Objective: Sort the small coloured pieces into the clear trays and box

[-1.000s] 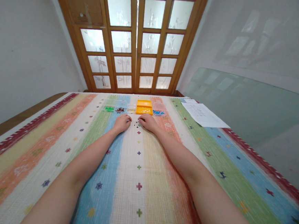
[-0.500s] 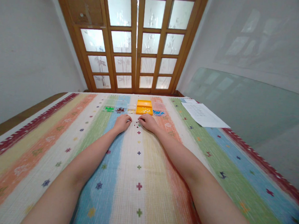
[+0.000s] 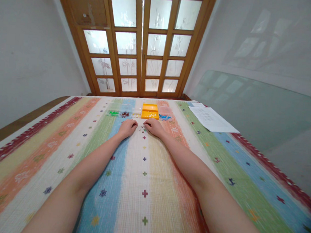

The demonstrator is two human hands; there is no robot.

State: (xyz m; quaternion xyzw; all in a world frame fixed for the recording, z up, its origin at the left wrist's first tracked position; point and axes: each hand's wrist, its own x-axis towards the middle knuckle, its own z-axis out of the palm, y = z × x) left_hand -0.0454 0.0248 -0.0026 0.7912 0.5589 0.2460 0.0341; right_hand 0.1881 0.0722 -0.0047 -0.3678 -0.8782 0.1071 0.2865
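Note:
Both my arms stretch far out over a striped, many-coloured cloth (image 3: 139,187). My left hand (image 3: 127,127) rests on the cloth with its fingers curled in, and my right hand (image 3: 154,127) lies close beside it with its fingers pinched together. Between the two hands lies a small scatter of dark beads (image 3: 142,129). Whether either hand holds a bead is too small to tell. Just beyond the hands stand an orange tray (image 3: 150,112) with pale pieces, a clear box of green pieces (image 3: 114,112), one of dark red pieces (image 3: 125,113) and one of blue pieces (image 3: 165,116).
A white printed sheet (image 3: 211,119) lies on the cloth at the far right. Behind the table stands a wooden door with frosted panes (image 3: 145,44). A pane of glass (image 3: 258,110) leans along the right wall.

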